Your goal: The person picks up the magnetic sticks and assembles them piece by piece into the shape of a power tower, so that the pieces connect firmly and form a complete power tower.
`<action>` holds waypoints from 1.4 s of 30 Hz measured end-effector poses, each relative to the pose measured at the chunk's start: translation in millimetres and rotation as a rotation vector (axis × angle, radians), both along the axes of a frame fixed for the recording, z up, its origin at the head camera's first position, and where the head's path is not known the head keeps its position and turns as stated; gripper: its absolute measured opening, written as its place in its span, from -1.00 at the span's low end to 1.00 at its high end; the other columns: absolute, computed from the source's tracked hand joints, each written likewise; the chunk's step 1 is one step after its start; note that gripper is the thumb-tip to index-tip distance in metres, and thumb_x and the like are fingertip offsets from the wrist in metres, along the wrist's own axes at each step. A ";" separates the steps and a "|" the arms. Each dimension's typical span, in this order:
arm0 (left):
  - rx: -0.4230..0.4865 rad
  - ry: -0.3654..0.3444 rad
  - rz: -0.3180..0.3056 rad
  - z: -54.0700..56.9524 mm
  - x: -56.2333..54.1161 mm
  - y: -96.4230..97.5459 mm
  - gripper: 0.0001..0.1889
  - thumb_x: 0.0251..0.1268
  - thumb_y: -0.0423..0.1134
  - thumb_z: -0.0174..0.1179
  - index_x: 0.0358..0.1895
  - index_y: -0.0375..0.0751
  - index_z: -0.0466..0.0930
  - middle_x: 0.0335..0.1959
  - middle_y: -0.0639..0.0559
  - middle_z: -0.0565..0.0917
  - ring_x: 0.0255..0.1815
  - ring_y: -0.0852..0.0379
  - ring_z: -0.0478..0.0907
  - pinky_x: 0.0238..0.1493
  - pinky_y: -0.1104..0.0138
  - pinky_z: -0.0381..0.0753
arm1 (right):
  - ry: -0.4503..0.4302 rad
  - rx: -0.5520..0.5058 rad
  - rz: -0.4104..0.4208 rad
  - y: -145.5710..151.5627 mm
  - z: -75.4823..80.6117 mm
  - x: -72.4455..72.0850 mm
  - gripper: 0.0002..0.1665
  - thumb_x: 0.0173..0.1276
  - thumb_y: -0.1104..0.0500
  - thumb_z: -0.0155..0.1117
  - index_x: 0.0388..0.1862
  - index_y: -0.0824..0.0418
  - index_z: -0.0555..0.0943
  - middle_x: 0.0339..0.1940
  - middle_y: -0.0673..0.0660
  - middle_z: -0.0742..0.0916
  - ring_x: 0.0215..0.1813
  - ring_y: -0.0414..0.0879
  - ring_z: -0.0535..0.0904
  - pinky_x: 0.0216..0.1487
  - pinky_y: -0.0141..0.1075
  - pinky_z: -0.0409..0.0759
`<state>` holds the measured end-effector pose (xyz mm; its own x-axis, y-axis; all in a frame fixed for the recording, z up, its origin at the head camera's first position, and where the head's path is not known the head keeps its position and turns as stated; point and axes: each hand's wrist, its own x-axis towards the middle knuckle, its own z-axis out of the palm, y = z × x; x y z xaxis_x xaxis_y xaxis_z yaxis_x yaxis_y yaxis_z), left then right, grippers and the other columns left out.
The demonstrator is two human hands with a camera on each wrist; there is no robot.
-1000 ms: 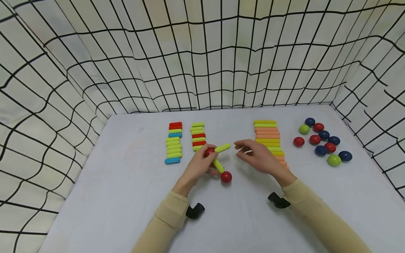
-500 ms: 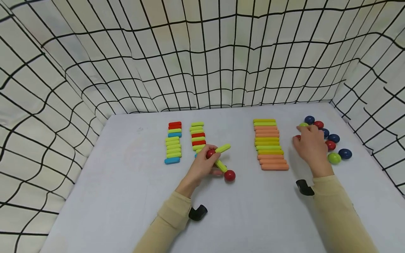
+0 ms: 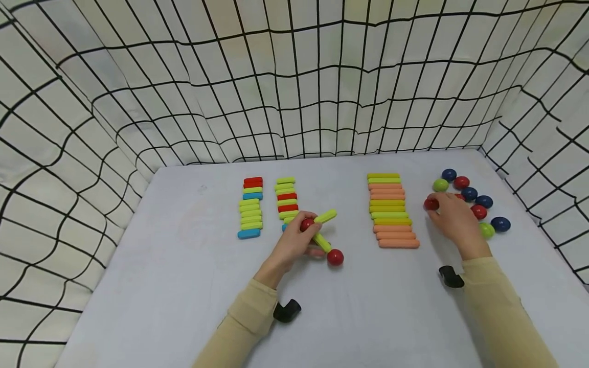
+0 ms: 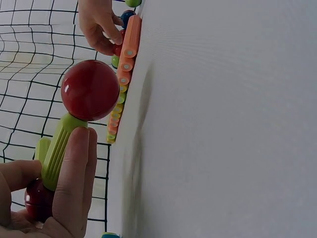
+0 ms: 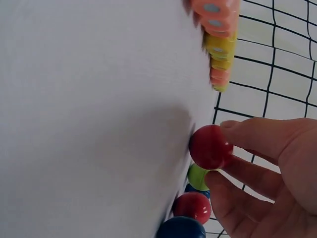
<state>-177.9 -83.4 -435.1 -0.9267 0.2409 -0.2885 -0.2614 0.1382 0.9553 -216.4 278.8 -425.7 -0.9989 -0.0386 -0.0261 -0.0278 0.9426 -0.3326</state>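
Note:
My left hand [image 3: 294, 237] holds a small build of magnetic rods and balls over the middle of the table. Its fingers grip a red ball [image 4: 38, 200] from which two ribbed lime-green rods stick out. One green rod [image 3: 326, 215] points up and right, its far end bare. The other green rod [image 4: 60, 148] ends in a second red ball [image 3: 335, 257]. Over at the right, my right hand [image 3: 455, 222] pinches a loose red ball [image 5: 210, 147] between thumb and fingers, close against the white tabletop.
Loose balls, such as a blue ball [image 3: 500, 224] and a green ball [image 3: 440, 185], lie around my right hand. Long orange and yellow rods [image 3: 395, 235] form a column between my hands. Shorter rods [image 3: 250, 213] lie in two columns left. A black-grid backdrop [image 3: 317, 92] encloses the table.
My right hand has moved from beside the build to the balls at the right and now pinches a red one. My left hand keeps its grip, the build shifting slightly right.

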 end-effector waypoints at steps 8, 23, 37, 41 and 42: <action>-0.010 -0.005 -0.011 1.3 2.6 -0.3 -0.67 0.47 -0.13 0.11 0.20 -0.05 0.37 0.05 -0.19 0.44 -0.23 0.01 0.63 -0.27 0.24 0.70 | 0.034 -0.062 0.023 -5.4 -1.9 0.7 -0.56 0.37 0.30 0.23 0.17 0.47 0.46 0.04 0.49 0.51 0.02 0.34 0.39 0.08 0.21 0.47; -0.010 -0.013 -0.071 9.1 5.7 -5.0 -0.67 0.46 -0.12 0.12 0.19 -0.08 0.39 0.10 -0.25 0.43 -0.28 0.00 0.63 -0.29 0.24 0.70 | -0.203 -0.645 0.353 -107.2 25.6 15.7 -0.44 0.38 0.07 0.31 0.31 0.20 0.47 0.16 0.17 0.61 0.18 0.11 0.54 0.08 -0.09 0.61; -0.187 0.055 -0.073 4.7 14.0 -15.1 -0.70 0.46 -0.10 0.11 0.12 -0.13 0.40 -0.15 -0.15 0.54 -0.41 0.00 0.64 -0.26 0.28 0.68 | -0.291 -0.750 0.426 -138.2 2.4 8.3 -0.45 0.39 0.09 0.29 0.32 0.21 0.49 0.17 0.11 0.64 0.17 0.06 0.57 0.14 -0.12 0.58; -0.424 0.163 -0.140 4.3 20.5 -23.9 -0.72 0.40 -0.05 0.15 0.03 -0.10 0.50 -0.39 -0.02 0.57 -0.48 0.06 0.54 -0.38 0.33 0.53 | -0.360 -0.749 0.441 -143.5 2.5 8.6 -0.45 0.39 0.07 0.29 0.32 0.17 0.50 0.17 0.09 0.65 0.15 0.04 0.57 0.15 -0.13 0.57; -0.475 0.201 -0.164 4.5 22.2 -25.6 -0.74 0.39 -0.07 0.17 0.00 -0.11 0.53 -0.43 0.00 0.56 -0.47 0.09 0.51 -0.41 0.35 0.50 | -0.375 -0.749 0.454 -145.7 2.5 8.8 -0.46 0.39 0.06 0.29 0.31 0.17 0.51 0.16 0.09 0.65 0.13 0.03 0.58 0.14 -0.13 0.58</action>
